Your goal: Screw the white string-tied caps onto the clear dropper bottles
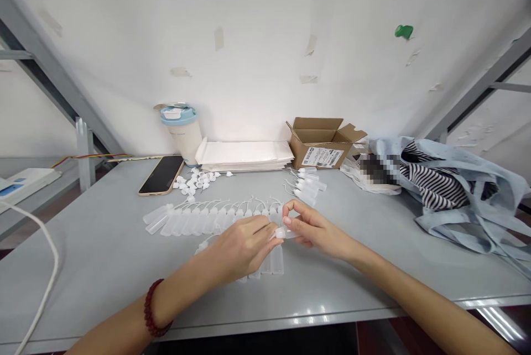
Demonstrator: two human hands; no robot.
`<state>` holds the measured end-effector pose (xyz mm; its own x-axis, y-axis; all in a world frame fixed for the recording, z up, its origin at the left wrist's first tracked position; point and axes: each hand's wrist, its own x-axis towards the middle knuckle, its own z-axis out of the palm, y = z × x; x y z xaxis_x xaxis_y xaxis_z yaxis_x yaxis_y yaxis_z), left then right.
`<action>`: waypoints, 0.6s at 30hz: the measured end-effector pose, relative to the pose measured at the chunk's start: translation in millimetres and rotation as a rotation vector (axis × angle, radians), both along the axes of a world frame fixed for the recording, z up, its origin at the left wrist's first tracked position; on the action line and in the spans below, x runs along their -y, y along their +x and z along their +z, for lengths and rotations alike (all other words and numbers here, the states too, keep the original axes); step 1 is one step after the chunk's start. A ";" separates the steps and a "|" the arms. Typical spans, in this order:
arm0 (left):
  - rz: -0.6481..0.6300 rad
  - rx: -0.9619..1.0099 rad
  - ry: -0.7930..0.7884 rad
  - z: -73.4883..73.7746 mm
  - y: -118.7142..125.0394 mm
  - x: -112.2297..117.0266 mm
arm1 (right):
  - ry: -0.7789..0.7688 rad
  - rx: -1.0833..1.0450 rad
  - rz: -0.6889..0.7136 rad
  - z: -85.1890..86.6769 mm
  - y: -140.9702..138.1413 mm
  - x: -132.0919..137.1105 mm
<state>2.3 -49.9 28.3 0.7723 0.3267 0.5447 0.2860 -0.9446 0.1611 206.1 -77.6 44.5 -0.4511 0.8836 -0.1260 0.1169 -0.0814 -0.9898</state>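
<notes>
My left hand and my right hand meet over the middle of the grey table. Both pinch one small clear plastic bottle between their fingertips. A long row of similar clear bottles with thin capped tips lies just beyond my hands. Several more bottles lie under my left hand. A red bead bracelet sits on my left wrist.
A pile of small white caps lies beside a phone. Behind stand a lidded cup, a stack of white envelopes and an open cardboard box. A few more bottles lie before the box. Cloth bags fill the right.
</notes>
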 end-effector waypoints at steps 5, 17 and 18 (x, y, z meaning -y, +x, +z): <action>0.102 0.079 -0.199 8.6 -15.8 -24.9 | 0.187 0.064 -0.143 -3.0 5.0 -6.4; 0.864 -0.211 -0.277 11.8 -99.8 -106.8 | 0.720 0.874 -0.578 -19.3 47.5 -44.5; 0.882 -0.238 -0.310 16.0 -103.4 -105.6 | 0.722 0.891 -0.584 -20.1 50.2 -46.7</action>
